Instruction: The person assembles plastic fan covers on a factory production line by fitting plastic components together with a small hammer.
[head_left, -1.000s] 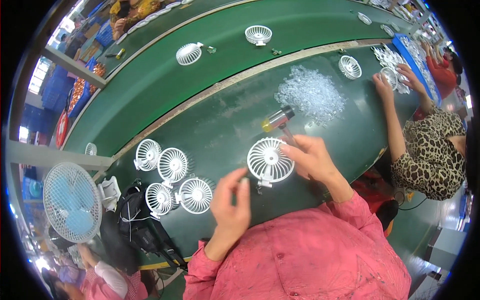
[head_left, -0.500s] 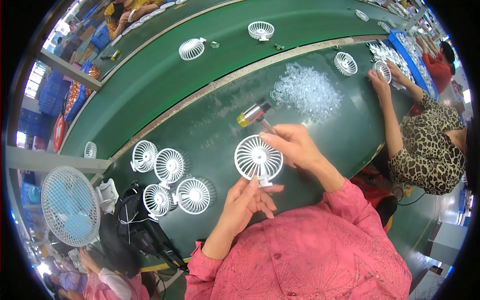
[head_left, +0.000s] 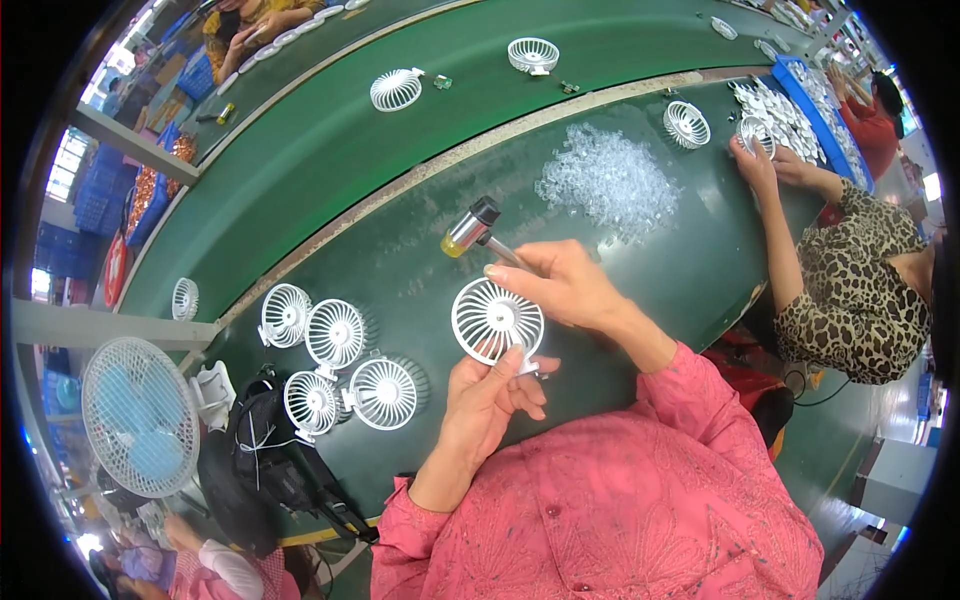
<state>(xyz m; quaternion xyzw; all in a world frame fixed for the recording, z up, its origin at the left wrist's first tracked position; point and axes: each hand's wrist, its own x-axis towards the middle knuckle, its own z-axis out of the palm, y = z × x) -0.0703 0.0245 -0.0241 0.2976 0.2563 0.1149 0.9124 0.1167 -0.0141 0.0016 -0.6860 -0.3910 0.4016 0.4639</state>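
A round white fan grille (head_left: 499,318) with curved spokes is held over the green table, its short stem toward me. My left hand (head_left: 487,396) grips it near the stem, the thumb on top and the fingers beneath. My right hand (head_left: 568,284) is closed round the handle of a small hammer (head_left: 470,227) with a metal head, one yellow face and one black face. The hammer head hangs above the table, beyond the grille and a little left of it. The right hand is close to the grille's far right rim. Several similar white grilles (head_left: 336,333) lie together to the left.
A heap of small clear plastic pieces (head_left: 612,182) lies beyond my right hand. The green conveyor belt (head_left: 300,170) past the table carries more grilles. A black bag (head_left: 265,450) and a standing fan (head_left: 140,417) are at left. A co-worker (head_left: 850,280) at right handles another grille.
Both hands have shifted slightly left with the grille and hammer. The hammer head has swung left, away from the heap. Grilles on the belt have moved right.
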